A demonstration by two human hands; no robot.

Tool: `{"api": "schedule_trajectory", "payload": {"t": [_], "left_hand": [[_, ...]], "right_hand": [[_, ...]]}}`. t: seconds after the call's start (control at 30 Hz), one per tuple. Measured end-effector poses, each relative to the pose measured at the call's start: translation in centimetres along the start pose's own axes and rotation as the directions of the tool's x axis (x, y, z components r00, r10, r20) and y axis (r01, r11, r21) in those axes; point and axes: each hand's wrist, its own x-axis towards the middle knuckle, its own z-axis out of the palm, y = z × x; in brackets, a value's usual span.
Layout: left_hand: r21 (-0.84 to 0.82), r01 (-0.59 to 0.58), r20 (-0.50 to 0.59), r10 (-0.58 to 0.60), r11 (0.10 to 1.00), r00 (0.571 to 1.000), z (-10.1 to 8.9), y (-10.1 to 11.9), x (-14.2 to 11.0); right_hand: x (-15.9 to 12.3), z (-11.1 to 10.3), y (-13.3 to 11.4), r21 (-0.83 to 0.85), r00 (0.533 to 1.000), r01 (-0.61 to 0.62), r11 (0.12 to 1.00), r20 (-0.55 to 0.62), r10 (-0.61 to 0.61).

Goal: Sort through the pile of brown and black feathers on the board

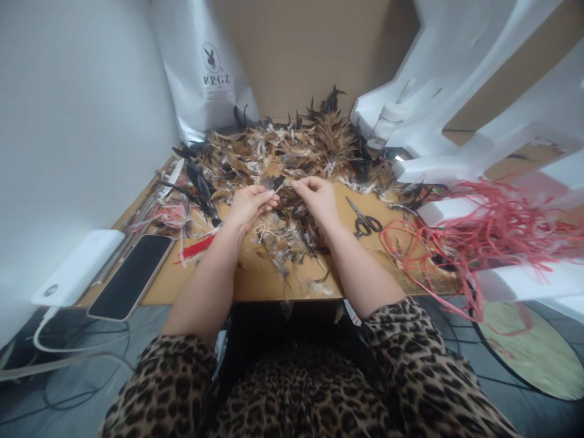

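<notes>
My left hand (253, 205) pinches a small dark feather (274, 182) by its base, thumb on top. Close by on the right, my right hand (316, 196) has thumb and forefinger pressed together near that feather; what sits between those fingertips is too small to make out. Beneath and beyond both hands spreads a big heap of brown and black feathers (264, 146). A white string (264, 231) lies curled under my left wrist. Dark-handled scissors (364, 218) rest on the table to the right of my right hand.
A phone (132, 277) and a white power bank (78, 267) with a cable lie on the table's left. Tangled red ribbon strips (493, 225) hang over white foam pieces at right. A white-lidded bottle (387, 125) and a silver printed bag (201, 67) stand behind.
</notes>
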Motion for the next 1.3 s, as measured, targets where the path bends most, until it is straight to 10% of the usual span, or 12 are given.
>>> {"api": "schedule_trajectory", "payload": {"t": [0.23, 0.73, 0.97, 1.3], "left_hand": [[0.092, -0.073, 0.080, 0.066, 0.993, 0.995, 0.2, -1.0, 0.0], [0.137, 0.104, 0.162, -0.126, 0.985, 0.979, -0.2, -0.4, -0.3], [-0.025, 0.001, -0.030, -0.002, 1.000, 1.000, -0.6, -0.2, 0.2], [-0.073, 0.002, -0.067, -0.007, 0.997, 0.998, -0.6, -0.3, 0.4]], "right_hand": [[-0.4, 1.6, 0.9, 0.311, 0.969, -0.243, 0.919, 0.127, 0.213], [0.0, 1.2, 1.3, 0.258, 0.987, -0.096, 0.961, 0.148, 0.059], [0.5, 0.1, 2.2, -0.202, 0.975, -0.011, 0.979, 0.214, 0.055], [-0.6, 1.8, 2.7, -0.699, 0.939, 0.183, 0.691, 0.333, 0.088]]}}
